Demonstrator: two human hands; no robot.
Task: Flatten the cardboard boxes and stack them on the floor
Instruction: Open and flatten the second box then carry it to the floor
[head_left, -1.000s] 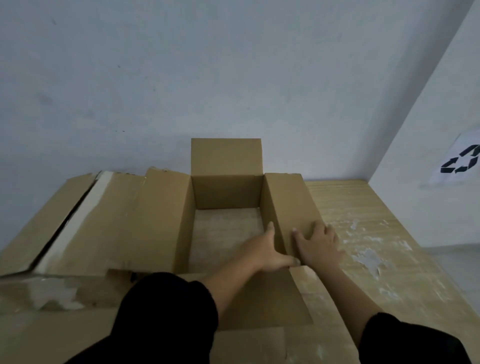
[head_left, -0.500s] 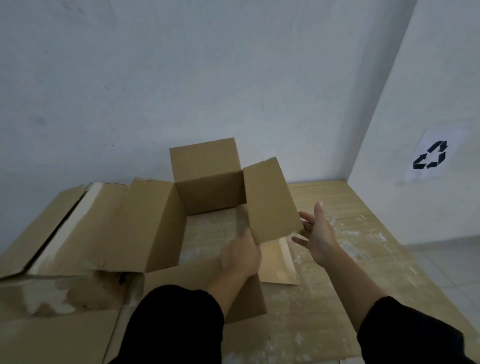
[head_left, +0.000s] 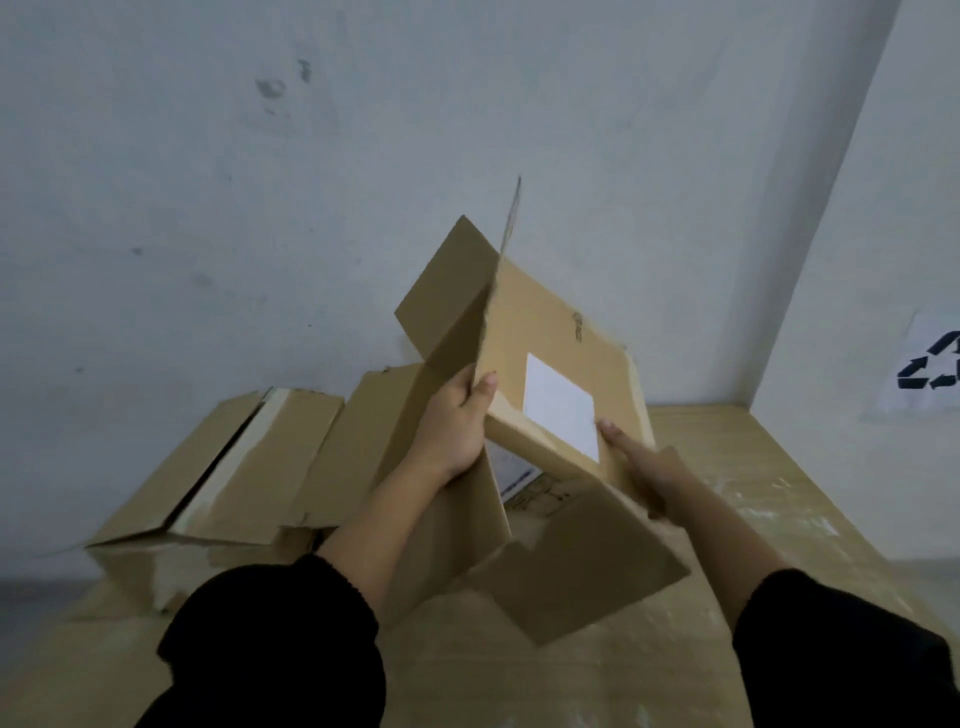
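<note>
I have the cardboard box (head_left: 550, 338) lifted off the tabletop (head_left: 753, 493) and tipped up in front of me, its labelled side turned toward my face. My left hand (head_left: 457, 421) has its grip closed over the near left edge of that panel: the thumb lies on the outer face just beside the white label (head_left: 560, 408), and the other fingers wrap behind the edge, out of my sight. My right hand (head_left: 644, 467) is nearly flat, fingers stretched out and close together, pressed against the lower right part of the same panel with the fingertips (head_left: 605, 427) touching the label's corner. It is not wrapped round anything that I can see; whether the thumb hooks under the edge I cannot tell.

The box hangs skewed, with one flap (head_left: 452, 291) sticking up and left above my left hand, and another flap (head_left: 587, 566) drooping down toward me below my right wrist. A second printed label (head_left: 511, 467) shows on the underside between my hands.

To the left, a second box (head_left: 223, 467) lies low against the grey wall (head_left: 311, 182) with its top seam split open. On the side wall to the right a recycling sign (head_left: 930, 374) is stuck. Both my sleeves are black.
</note>
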